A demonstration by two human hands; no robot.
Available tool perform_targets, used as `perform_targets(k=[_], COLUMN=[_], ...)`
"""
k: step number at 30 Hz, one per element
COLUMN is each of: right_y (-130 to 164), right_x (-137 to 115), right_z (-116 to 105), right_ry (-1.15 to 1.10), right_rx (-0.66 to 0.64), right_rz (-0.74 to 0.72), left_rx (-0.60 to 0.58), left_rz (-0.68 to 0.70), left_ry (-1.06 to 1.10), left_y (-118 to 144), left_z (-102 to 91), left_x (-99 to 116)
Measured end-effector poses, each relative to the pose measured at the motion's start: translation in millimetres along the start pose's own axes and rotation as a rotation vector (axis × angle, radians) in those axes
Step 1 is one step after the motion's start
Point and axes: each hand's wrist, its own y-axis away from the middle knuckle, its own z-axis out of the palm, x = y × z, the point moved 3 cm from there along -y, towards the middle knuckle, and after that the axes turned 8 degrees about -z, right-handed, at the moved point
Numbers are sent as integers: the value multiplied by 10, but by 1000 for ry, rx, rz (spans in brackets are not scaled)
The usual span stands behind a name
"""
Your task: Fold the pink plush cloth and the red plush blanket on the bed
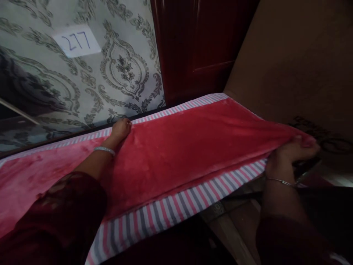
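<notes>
Head view: hands point(289, 154) stretch blanket point(179, 151) edges.

Red blanket point(179, 147) over seemingly pink-grey-white striped sheet point(171, 211); damask wallpaper point(121, 70).

Pretty tight spot tbh. The far side is closed off by the patterned wall point(82, 73), which runs right along the far edge of the striped mattress point(165, 213), so nothing passes behind there. The far corner is blocked by a dark red wooden door point(198, 48), and the right end butts up to a big brown cardboard panel point(298, 62). The top of the red blanket point(193, 147) is flat and open in the middle, with the left hand point(121, 129) at its far edge and the right hand point(289, 154) at its right corner. The near side drops off into dark open space at the lower right.
</notes>
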Motion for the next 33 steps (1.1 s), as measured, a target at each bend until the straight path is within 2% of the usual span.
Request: perform_targets(k=[2, 4, 5, 7, 9, 11, 13, 15, 17, 21, 24, 28, 33], right_y=[63, 105, 115, 117, 112, 116, 126, 127, 106, 28, -6, -10, -36], right_x=[-88, -172, -205, -248, -275, -299, -322, -343, -363, -419, -478, -538, -554], right_z=[-26, -26, -20, -8, -2, -6, -11, -4, 12, -25, -141, -250, -256], right_ry=[47, 77, 84, 105, 146, 193, 225, 247, 266, 300, 328, 377, 448], right_rx=[46, 45, 43, 39, 14, -21, -54, -83, -116, -186, -242, -348, -450], right_rz=[89, 109, 105, 109, 121, 137, 151, 160, 168, 159, 99, 25, -23], left_rx=[47, 60, 43, -63, -160, -239, -260, -237, -211, -252, -260, -329, -381], left_rz=[74, 264, 399, 655, 831, 952, 996, 957, 868, 763, 760, 834, 769], left_ry=[33, 102, 150, 249, 300, 233, 132, 56, -1, -66, -41, -17, -88], left_y=[119, 363, 545, 1004, 1508, 1950, 2231, 2329, 2299, 2179, 2175, 2252, 2284], left_z=[-91, -145, -156, -144, -111, -41, 51, 136, 186, 141, 83, 158, 186], left_x=[190, 520, 727, 1161, 1544, 1837, 2030, 2141, 2191, 2180, 2137, 2139, 2162])
